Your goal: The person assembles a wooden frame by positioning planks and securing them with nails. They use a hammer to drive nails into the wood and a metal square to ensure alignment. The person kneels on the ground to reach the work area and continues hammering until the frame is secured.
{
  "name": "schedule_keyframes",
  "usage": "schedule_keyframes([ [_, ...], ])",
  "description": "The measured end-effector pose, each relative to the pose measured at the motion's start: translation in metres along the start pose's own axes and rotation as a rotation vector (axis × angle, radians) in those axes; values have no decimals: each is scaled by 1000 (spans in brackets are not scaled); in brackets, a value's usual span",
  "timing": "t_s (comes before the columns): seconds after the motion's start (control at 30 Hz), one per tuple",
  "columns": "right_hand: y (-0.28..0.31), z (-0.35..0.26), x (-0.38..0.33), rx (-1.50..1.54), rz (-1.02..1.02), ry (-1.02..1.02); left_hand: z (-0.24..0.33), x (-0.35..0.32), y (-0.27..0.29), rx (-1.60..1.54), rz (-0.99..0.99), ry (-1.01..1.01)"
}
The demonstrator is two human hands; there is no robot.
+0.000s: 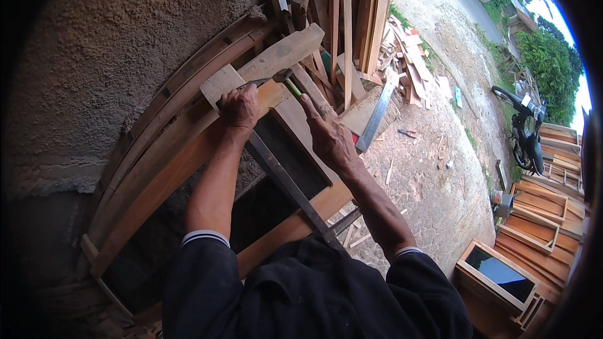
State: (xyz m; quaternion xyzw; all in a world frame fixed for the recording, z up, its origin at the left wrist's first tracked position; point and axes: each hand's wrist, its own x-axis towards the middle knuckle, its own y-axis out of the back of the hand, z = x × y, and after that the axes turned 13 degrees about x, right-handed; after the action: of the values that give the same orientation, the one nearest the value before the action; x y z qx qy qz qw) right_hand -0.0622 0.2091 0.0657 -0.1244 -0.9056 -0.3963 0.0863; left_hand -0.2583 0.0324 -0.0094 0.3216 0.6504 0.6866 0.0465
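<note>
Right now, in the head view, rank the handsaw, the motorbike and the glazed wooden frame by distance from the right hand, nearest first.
1. Handsaw: just right of the right hand, leaning on the wood pile.
2. Glazed wooden frame: on the ground, lower right.
3. Motorbike: parked far right, by the stacked frames.

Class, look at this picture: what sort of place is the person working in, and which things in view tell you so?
Probably an outdoor carpentry yard. Planks lean stacked against a rough wall, finished wooden frames are piled on the ground, and offcuts litter the dirt.
</note>
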Motion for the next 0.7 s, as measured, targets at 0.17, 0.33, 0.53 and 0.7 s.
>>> schedule_keyframes([
  [0.17,-2,2,-3,-9,-194,-211,0,3,2,29,-56,15],
  [0.33,-5,5,-2,-39,-56,-54,0,3,1,-14,-6,-2],
  [0.53,-8,4,-4,-15,-195,-262,-1,0,-3,-12,1,-14],
  [0.7,-5,3,-5,6,-45,-55,0,1,-3,-6,-24,12],
])
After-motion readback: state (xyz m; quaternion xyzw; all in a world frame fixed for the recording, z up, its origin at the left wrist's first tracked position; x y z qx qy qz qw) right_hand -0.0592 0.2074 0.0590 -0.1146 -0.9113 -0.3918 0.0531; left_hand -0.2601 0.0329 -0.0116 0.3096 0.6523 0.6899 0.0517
